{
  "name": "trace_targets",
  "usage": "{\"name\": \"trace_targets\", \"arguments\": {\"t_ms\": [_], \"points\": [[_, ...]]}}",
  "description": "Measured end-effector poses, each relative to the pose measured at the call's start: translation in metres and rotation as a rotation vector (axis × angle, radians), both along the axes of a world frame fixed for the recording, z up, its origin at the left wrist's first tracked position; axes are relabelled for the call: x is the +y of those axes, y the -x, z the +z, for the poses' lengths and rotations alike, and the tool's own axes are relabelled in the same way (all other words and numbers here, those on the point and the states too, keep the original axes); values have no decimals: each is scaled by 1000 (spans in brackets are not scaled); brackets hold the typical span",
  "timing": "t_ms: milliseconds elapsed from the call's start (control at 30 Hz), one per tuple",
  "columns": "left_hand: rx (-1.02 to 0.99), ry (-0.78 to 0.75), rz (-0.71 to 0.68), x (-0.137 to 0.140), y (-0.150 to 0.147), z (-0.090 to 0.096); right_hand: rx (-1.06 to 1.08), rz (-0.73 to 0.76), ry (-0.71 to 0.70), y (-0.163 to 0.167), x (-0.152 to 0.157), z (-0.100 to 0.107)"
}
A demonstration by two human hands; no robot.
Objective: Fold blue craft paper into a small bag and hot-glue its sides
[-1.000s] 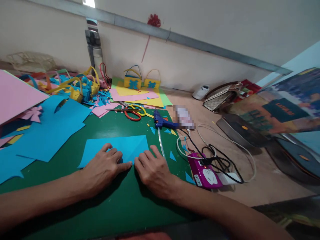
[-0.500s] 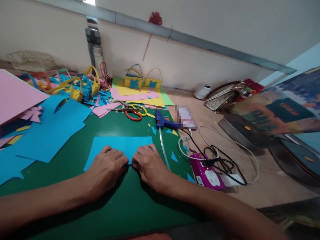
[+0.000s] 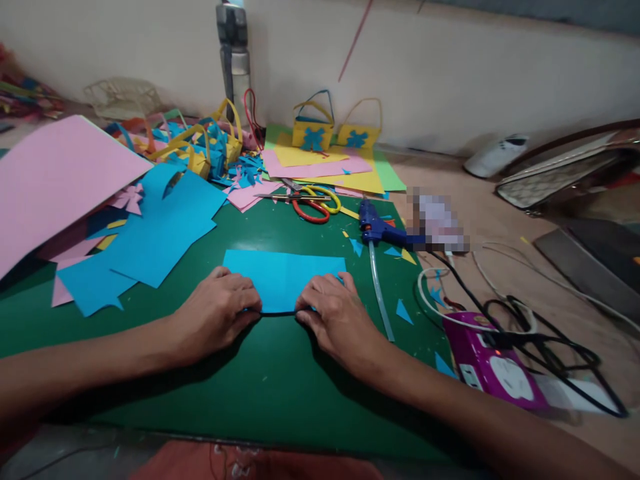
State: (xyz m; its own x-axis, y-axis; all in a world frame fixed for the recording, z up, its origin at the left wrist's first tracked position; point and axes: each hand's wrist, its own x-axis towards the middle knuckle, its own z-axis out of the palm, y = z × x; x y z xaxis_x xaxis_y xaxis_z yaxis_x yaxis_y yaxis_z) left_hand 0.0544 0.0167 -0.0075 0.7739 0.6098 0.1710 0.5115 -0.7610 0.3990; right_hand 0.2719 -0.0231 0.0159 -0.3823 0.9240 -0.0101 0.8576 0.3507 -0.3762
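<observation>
A blue sheet of paper (image 3: 283,280) lies in front of me on the green tabletop (image 3: 260,387), its near edge slightly raised. My left hand (image 3: 225,300) pinches that edge on the left, fingers curled over it. On the right, my right hand (image 3: 333,310) grips the same edge in a similar pinch. Between the two hands a short stretch of the edge shows; the parts under my fingers are hidden. To the right of my right hand is a blue glue gun (image 3: 383,230) with a clear glue stick (image 3: 381,290) in its back.
Scissors (image 3: 313,203) with red and yellow handles lie beyond the paper. Blue sheets (image 3: 165,233) and a pink sheet (image 3: 75,180) spread at left. Two small yellow paper bags (image 3: 313,135) stand at the back. A purple power strip (image 3: 487,360) with tangled cables sits at right.
My view has shifted, so everything sits further right or left in frame. My hands have slid apart along the paper's near edge, uncovering more of its middle.
</observation>
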Motion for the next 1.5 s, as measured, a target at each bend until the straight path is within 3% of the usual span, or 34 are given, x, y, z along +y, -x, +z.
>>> {"name": "trace_targets", "arguments": {"t_ms": [200,533,833,1100,1267,1400,1500], "points": [[3,-2,-17,3,-1,1,-36,14,-26,8,4,-2],[-45,197,124,12,40,8,-27,-20,-46,2,7,-7],[-67,228,188,3,36,7,22,-4,-62,2,10,-6],[-15,100,219,-1,33,4,60,-20,-57,4,12,-7],[30,53,158,-1,34,0,29,-15,-84,4,13,-8],[153,-132,8,-1,34,2,12,-9,-117,3,12,-10],[251,-316,149,3,37,7,2,2,-143,2,12,-12]]}}
